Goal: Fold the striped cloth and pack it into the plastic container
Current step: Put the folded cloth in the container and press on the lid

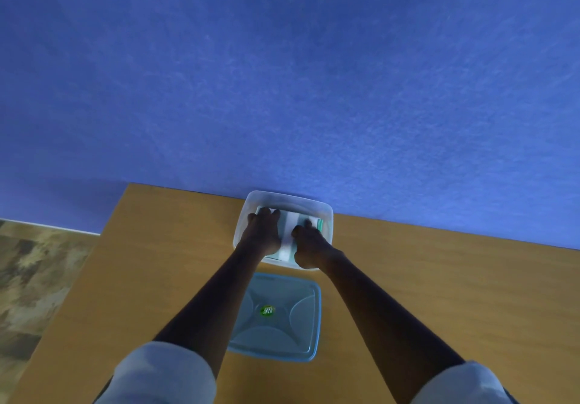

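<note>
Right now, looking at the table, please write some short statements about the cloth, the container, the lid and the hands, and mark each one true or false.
1. The striped cloth lies inside the plastic container. True.
2. The lid is closed on the container. False: it lies flat on the table, nearer the person than the container.
3. Both hands are in the container, on the cloth. True: the left hand and the right hand press on it.
4. The container stands in the middle of the table. False: it sits at the far edge, against the blue wall.
5. The lid carries a red sticker. False: the sticker is green.
</note>
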A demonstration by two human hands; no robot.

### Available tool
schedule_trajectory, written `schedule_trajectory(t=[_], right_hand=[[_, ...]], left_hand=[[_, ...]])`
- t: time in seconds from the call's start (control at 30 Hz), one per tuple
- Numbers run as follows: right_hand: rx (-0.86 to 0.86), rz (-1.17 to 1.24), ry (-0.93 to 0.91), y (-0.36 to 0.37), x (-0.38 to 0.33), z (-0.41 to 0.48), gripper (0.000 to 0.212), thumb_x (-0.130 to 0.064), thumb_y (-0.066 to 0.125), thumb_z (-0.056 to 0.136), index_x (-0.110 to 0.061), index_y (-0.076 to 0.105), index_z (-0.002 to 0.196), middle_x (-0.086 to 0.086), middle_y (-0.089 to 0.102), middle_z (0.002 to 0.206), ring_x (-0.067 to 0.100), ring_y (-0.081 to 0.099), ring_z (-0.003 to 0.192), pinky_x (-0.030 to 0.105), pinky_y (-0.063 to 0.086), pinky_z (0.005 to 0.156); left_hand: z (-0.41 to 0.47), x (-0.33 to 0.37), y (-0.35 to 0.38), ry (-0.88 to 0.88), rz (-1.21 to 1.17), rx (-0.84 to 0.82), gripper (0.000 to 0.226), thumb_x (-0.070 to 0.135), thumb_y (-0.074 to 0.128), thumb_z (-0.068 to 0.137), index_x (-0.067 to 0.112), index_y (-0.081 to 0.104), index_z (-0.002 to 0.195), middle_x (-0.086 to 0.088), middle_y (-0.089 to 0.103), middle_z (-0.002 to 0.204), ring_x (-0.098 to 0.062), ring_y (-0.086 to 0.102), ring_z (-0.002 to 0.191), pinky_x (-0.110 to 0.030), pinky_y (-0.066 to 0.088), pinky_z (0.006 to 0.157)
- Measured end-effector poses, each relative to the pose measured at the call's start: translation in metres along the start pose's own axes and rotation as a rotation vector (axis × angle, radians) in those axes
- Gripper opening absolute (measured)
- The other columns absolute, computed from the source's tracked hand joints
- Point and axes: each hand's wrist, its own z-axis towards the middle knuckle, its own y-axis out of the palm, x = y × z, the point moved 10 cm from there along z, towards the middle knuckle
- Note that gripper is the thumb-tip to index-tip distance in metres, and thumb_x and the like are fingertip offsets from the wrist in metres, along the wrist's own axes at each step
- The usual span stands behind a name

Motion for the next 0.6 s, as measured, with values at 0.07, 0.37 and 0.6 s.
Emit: schedule_trajectory(t=[0.07,0.37,0.6], right_hand=[[-0.007,-0.002,-0.004,0.0,-0.001,0.0,0.055,-0.001,0.049,0.092,0.004,0.032,0.144,0.035,0.012,0.158,0.037,0.013,0.152,0.038,0.022,0.122],[0.421,0.387,-0.077,-0.061,0.017,-0.037,0.046,0.008,0.047,0.08,-0.009,0.069,0.117,0.013,0.072,0.113,0.024,0.065,0.085,0.017,0.042,0.07],[0.632,0.564,-0.16,-0.073,0.025,-0.082,0.015,-0.001,0.059,0.087,-0.009,0.071,0.086,0.002,0.075,0.084,0.021,0.072,0.078,0.035,0.058,0.077]], left_hand=[[-0.002,0.0,-0.003,0.001,-0.03,0.023,0.059,0.011,0.054,0.091,0.007,0.037,0.147,-0.016,0.041,0.151,-0.03,0.036,0.143,-0.041,0.031,0.116],[-0.037,-0.003,-0.051,0.068,-0.332,0.33,0.037,0.017,0.063,0.089,0.012,0.065,0.126,-0.005,0.068,0.127,-0.024,0.062,0.118,-0.034,0.049,0.1],[-0.083,-0.004,-0.073,0.131,-0.504,0.55,0.012,0.013,0.064,0.088,0.011,0.072,0.097,-0.002,0.075,0.098,-0.021,0.072,0.083,-0.034,0.058,0.079]])
